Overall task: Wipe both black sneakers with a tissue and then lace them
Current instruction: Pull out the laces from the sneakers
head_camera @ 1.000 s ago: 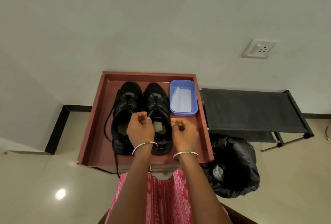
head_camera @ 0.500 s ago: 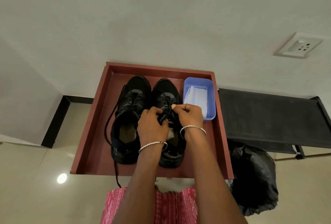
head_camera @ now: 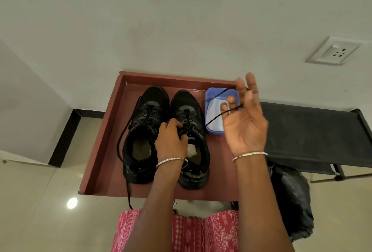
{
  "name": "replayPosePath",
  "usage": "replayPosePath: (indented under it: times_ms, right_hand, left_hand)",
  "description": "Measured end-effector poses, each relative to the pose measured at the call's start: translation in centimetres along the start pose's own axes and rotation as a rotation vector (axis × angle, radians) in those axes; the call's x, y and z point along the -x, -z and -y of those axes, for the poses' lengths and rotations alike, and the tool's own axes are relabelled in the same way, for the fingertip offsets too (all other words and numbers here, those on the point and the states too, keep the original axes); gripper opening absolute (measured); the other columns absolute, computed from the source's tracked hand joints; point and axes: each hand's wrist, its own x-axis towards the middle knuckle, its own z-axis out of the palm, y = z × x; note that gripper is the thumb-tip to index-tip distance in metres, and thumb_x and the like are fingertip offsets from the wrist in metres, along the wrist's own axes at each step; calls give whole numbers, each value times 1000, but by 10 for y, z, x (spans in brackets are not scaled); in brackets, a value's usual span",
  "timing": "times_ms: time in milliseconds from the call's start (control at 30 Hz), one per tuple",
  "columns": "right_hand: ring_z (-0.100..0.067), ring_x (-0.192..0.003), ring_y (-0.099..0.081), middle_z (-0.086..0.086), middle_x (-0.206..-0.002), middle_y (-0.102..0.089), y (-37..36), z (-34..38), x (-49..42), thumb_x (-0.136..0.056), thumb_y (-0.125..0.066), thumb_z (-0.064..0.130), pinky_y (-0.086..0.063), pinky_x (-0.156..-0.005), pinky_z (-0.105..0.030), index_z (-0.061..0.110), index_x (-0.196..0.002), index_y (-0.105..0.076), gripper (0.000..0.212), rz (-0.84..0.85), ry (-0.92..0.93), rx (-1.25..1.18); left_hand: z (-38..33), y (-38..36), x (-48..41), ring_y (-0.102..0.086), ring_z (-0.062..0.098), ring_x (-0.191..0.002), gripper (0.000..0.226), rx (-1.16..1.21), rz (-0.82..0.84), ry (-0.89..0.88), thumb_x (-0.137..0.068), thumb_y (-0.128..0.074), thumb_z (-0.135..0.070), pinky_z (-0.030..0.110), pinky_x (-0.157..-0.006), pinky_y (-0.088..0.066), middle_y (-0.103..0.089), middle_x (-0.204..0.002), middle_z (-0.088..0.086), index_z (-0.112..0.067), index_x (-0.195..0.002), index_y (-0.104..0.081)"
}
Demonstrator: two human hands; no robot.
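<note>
Tray (head_camera: 104, 151): red, with both sneakers side by side.
Middle sneaker (head_camera: 193, 110): at the tray's centre, under the left hand (head_camera: 171, 141).
Left hand: fingers curled, gripping that sneaker at its tongue.
Lace (head_camera: 213, 119): rises from the middle sneaker across the tray's right side.
Right hand (head_camera: 244, 122): raised over the tray's right edge, thumb and finger pinching the lace, other fingers spread.
Left sneaker (head_camera: 145, 114): in the tray's left half, untouched.

A plain room at home.
White wall (head_camera: 181, 20) with socket (head_camera: 333, 53), black skirting (head_camera: 64, 136), glossy floor tiles (head_camera: 30, 201), fabric rack (head_camera: 314, 130).
</note>
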Motion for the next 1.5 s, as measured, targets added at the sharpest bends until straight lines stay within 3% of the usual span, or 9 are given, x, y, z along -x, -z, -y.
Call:
replayPosePath:
  times_ms: [200, 333, 467, 600, 700, 833, 1067, 1233, 1500]
  right_hand:
    - [-18, -68, -65, -7, -84, -72, 17, 56, 26, -106, -43, 25, -50, -61, -25, 12, -118, -65, 29, -98, -98, 532]
    - [-22, -101, -73, -9, -115, -73, 32, 73, 51, -104, -47, 31, -55, -93, -36, 27, -134, -58, 32, 75, -629, 1081]
    - [-20, -90, -75, -12, -114, -71, 25, 68, 51, -104, -49, 33, -60, -77, -27, 41, -137, -42, 35, 90, -1039, 1285]
    - [-5, -60, -70, 3, -68, -74, 25, 27, 35, -95, -67, 25, -59, -68, -26, 25, -89, -73, 9, -108, -539, 1629]
    - [1, -78, -67, 9, -88, -75, 23, -18, 14, -92, -70, 14, -52, -77, -18, 22, -93, -77, 11, -72, -252, 1524]
    - [-13, -99, -67, 3, -105, -74, 21, -56, -3, -96, -62, 10, -53, -93, -30, 19, -102, -77, 19, 20, -214, 1595]
    - [-7, -84, -67, 5, -87, -74, 31, -60, -4, -90, -70, 9, -55, -83, -24, 22, -96, -79, 17, 27, -177, 1616]
    - [-12, -82, -68, 4, -83, -74, 34, -67, -6, -85, -76, 9, -58, -85, -36, 21, -88, -79, 13, 13, -165, 1618]
    - [-32, -77, -58, -8, -83, -64, 28, -68, -3, -96, -48, -2, -54, -73, -48, 13, -92, -55, 17, 116, -71, 1851]
  left_hand:
    - [3, 5, -2, -49, 14, -78, 26, 34, 22, 41, -88, -68, -16, 29, -72, -40, -54, -107, 2, -23, -112, -61]
    - [5, 8, -6, -58, 16, -76, 20, 194, 65, 71, -85, -68, -19, 31, -70, -49, -60, -87, 1, -23, -104, -66]
    - [6, 11, -8, -65, 21, -74, 12, 308, -9, 112, -95, -56, -21, 36, -75, -56, -63, -73, -3, -20, -96, -68]
    - [10, 8, -11, -66, 18, -59, 16, 275, -93, 104, -100, -52, -19, 38, -69, -60, -63, -71, -4, -22, -97, -67]
    - [8, 6, -14, -61, 14, -74, 16, 184, -94, 39, -100, -55, -18, 28, -65, -46, -64, -82, -4, -22, -103, -70]
    - [7, 3, -17, -64, 14, -85, 18, 134, -72, 25, -98, -57, -16, 26, -70, -46, -71, -93, -3, -24, -105, -72]
    - [11, 2, -24, -65, 12, -87, 17, 145, -48, 0, -96, -63, -16, 25, -73, -48, -72, -94, -5, -26, -102, -74]
    - [14, 1, -25, -63, 10, -88, 17, 163, -35, -5, -95, -64, -16, 24, -75, -47, -73, -98, -5, -24, -104, -76]
    - [15, 2, -27, -67, 8, -95, 18, 172, 1, 18, -93, -67, -18, 23, -82, -49, -74, -103, -8, -25, -108, -74]
